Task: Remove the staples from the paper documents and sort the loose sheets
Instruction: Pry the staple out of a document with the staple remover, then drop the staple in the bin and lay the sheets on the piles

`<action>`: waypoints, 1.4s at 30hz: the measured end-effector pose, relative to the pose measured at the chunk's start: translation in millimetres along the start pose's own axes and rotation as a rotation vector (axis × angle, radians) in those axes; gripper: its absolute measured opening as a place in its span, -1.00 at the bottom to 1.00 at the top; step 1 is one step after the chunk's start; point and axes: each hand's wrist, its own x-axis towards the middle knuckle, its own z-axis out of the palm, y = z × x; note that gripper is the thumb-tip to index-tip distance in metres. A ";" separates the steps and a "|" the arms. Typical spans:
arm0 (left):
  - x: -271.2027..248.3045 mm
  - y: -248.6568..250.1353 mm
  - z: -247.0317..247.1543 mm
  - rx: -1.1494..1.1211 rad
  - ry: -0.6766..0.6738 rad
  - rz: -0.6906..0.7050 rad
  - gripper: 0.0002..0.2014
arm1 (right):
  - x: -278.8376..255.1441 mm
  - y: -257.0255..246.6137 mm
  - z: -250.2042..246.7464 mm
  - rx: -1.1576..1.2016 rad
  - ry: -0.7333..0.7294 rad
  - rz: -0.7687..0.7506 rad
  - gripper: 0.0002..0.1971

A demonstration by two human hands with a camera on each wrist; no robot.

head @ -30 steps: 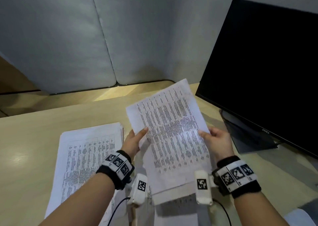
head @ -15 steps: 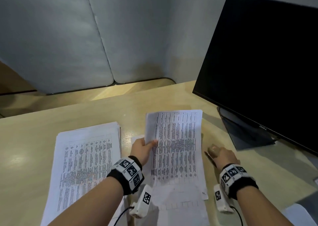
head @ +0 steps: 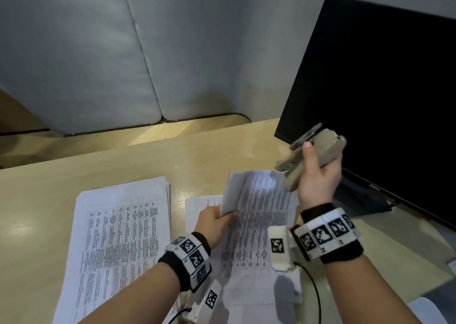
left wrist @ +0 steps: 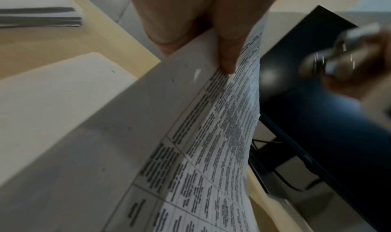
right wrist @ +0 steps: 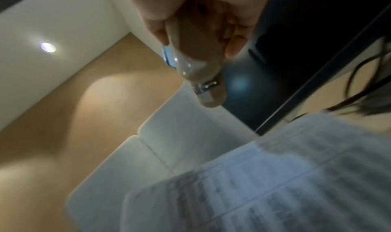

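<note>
A printed document (head: 259,212) lies tilted over the desk, its far left corner curled up. My left hand (head: 214,221) pinches its left edge between thumb and fingers (left wrist: 226,43); the printed side (left wrist: 222,135) faces right. My right hand (head: 318,175) is raised above the document's far right corner, in front of the monitor, and grips a beige staple tool (head: 318,148) with metal parts. The right wrist view shows the fingers wrapped round the tool (right wrist: 196,65), its metal end above the blurred paper (right wrist: 275,185). No staple is visible.
A thick stack of printed sheets (head: 118,225) lies on the desk (head: 61,175) to the left. More loose sheets (head: 204,203) lie under the held document. A black monitor (head: 382,89) on its stand stands close at the right. Grey padded panels (head: 98,52) close the back.
My right hand let go of the document, reached down beside the monitor stand and rose holding the staple tool. My left hand lowered the document toward the desk.
</note>
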 end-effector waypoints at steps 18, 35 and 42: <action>-14.3 -3.9 18.1 0.191 -0.118 0.169 -0.68 | -28.0 20.0 35.9 0.050 -0.204 0.225 -0.73; -10.2 -26.1 -4.0 0.012 0.038 -0.069 -0.92 | 29.5 63.8 -31.6 -0.736 0.053 0.245 -0.45; -6.6 -25.0 -13.1 -0.022 0.089 -0.138 -0.86 | 22.6 129.8 -69.8 -1.244 -0.284 0.425 -0.61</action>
